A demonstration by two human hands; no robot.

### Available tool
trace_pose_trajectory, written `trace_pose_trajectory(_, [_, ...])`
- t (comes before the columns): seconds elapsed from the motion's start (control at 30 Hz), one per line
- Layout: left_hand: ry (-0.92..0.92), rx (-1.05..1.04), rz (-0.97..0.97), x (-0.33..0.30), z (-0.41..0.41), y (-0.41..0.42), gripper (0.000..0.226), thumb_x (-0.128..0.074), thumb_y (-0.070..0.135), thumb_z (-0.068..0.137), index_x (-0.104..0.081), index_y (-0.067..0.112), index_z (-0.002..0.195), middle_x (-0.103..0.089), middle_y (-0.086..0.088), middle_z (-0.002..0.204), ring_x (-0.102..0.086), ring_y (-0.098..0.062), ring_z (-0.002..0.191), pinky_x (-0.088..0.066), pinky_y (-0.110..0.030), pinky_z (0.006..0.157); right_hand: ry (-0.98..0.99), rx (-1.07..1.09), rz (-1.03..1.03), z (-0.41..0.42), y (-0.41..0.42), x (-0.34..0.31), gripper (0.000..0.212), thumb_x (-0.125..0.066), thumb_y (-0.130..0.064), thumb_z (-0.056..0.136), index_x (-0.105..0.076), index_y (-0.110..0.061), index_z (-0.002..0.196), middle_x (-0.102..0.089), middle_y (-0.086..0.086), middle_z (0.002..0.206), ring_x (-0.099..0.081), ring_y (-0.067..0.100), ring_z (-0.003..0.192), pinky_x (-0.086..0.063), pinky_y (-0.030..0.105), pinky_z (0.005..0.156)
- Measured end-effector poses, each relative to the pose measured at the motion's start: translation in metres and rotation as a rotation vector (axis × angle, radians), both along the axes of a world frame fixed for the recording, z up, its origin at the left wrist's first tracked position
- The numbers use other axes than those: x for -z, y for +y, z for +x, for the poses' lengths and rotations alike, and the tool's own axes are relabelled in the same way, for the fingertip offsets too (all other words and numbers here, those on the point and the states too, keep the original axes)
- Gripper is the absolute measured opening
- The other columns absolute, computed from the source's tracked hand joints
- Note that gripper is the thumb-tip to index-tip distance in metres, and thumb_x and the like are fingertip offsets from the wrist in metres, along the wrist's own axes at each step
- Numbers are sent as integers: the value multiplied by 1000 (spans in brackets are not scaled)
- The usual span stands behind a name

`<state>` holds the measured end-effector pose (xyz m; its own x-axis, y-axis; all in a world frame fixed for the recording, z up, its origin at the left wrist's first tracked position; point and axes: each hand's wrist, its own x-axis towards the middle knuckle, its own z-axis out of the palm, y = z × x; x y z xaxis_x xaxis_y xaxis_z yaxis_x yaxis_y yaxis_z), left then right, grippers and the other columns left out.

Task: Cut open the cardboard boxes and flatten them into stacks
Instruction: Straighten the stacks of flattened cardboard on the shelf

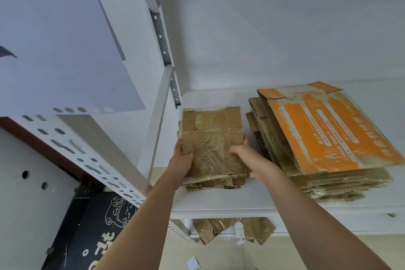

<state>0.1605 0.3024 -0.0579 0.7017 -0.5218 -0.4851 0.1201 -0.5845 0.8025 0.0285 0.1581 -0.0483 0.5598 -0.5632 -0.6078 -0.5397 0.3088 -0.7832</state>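
Cardboard sheet [211, 141] (taped, flattened) gripped at both edges by left hand [182, 158] and right hand [245, 154].

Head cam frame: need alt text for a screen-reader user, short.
Both hands hold a flattened brown cardboard box on a small stack on a white shelf, the left hand gripping its left edge, the right hand its right edge. To the right sits a taller stack of flattened boxes topped by an orange printed box; cardboard scraps lie below the shelf.
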Motion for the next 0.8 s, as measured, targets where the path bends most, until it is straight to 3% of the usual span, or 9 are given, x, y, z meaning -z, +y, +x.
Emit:
trace_pose_trajectory(0.07, [0, -15, 10, 0, -2, 0, 66, -37, 11, 100, -10, 38, 154, -50, -2, 137, -52, -24, 112, -43, -38, 98, 6, -37, -7, 0, 0, -2, 71, -51, -9, 95, -14, -29, 152, -46, 3, 129, -50, 22, 106, -46, 37, 83])
trace_pose_trajectory(0.13, [-17, -19, 33, 0, -6, 0, 66, -37, 13, 101, -7, 36, 155, -50, -1, 132, -50, -20, 101, -41, -33, 88, 18, -49, -46, 0, 2, -2, 73, -51, -5, 95, -12, -28, 153, -44, 1, 127, -48, 21, 105, -40, 34, 84])
trace_pose_trajectory(0.3, [29, -37, 63, 1, -12, 4, 62, -36, 13, 100, -12, 34, 154, -50, 0, 121, -52, -22, 101, -43, -36, 90, 47, -68, -104, -3, 3, -5, 64, -46, -17, 98, -14, -33, 152, -49, -2, 129, -50, 24, 114, -40, 46, 104])
trace_pose_trajectory(0.37, [32, -38, 88, -1, -14, 6, 64, -36, 14, 99, -12, 36, 153, -53, 1, 119, -55, -18, 91, -47, -37, 91, 72, -96, -132, -6, 8, -7, 61, -43, -23, 100, -14, -37, 151, -49, -4, 131, -50, 24, 115, -40, 47, 104])
trace_pose_trajectory(0.47, [35, -43, 114, -6, -16, 7, 64, -35, 13, 93, -19, 37, 150, -57, 4, 105, -59, -23, 94, -50, -45, 95, 68, -98, -175, -10, 12, -13, 59, -43, -24, 100, -16, -36, 152, -50, -4, 134, -50, 23, 115, -41, 45, 104])
trace_pose_trajectory(0.63, [42, -16, 170, -3, -18, 17, 75, -36, 21, 77, -20, 34, 149, -60, -3, 114, -62, -30, 98, -51, -48, 94, 100, -120, -204, -23, 29, -22, 60, -42, -23, 102, -14, -30, 154, -53, -7, 109, -56, 13, 88, -47, 32, 73])
trace_pose_trajectory(0.73, [1, -8, 168, -8, -33, 22, 77, -39, 21, 87, -6, 38, 154, -59, -5, 124, -64, -30, 95, -54, -45, 91, 212, -127, -274, -30, 41, -19, 67, -40, -25, 104, 1, -25, 157, -57, 0, 121, -63, 28, 106, -56, 40, 86])
trace_pose_trajectory(0.8, [-49, 14, 196, -9, -38, 21, 75, -38, 17, 98, 8, 39, 153, -50, -11, 135, -64, -29, 92, -55, -40, 81, 274, -146, -363, -28, 49, -17, 74, -40, -23, 105, 15, -20, 155, -59, 10, 121, -65, 21, 77, -53, 27, 57])
